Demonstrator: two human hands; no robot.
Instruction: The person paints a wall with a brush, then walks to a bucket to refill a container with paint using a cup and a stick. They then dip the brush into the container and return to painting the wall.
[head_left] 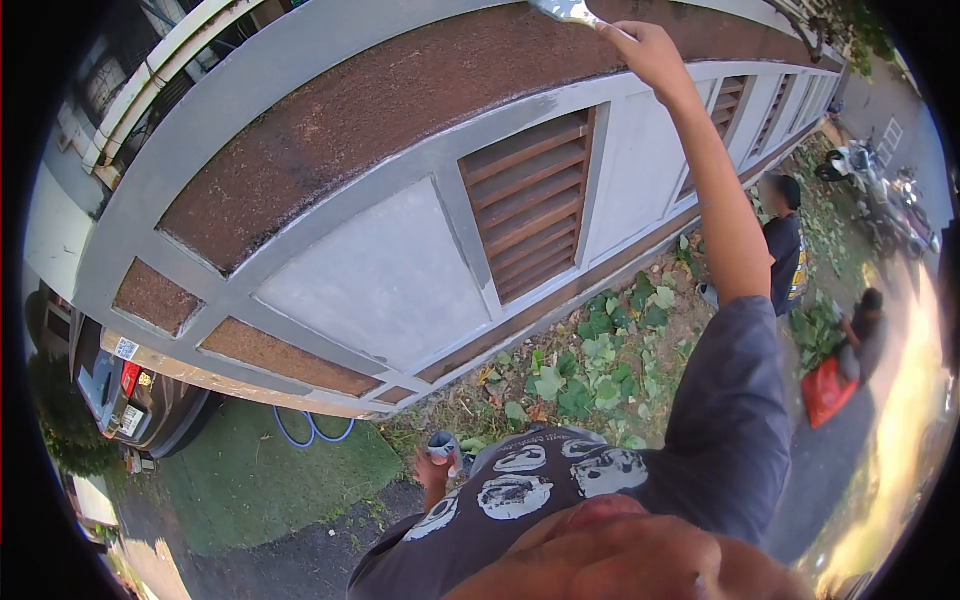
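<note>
Raised high at the top of the view, my right hand (648,58) is closed round the handle of a paintbrush (568,10). Its pale, wet-looking head reaches the grey band (420,22) along the top of the wall and is partly cut off by the frame's edge. Low down by my side, my left hand (433,470) grips a small cup (443,446) with something greyish in it. Below the grey band runs a rough brown strip (390,100), above pale panels (375,275) framed in grey.
A brown louvred vent (530,205) is set in the wall. Leafy plants (590,375) grow along its foot. One person (785,240) is near the wall at right; another (865,320) is by a red bag (828,395). A motorcycle (880,190), parked car (150,390) and blue hose (312,428) are around.
</note>
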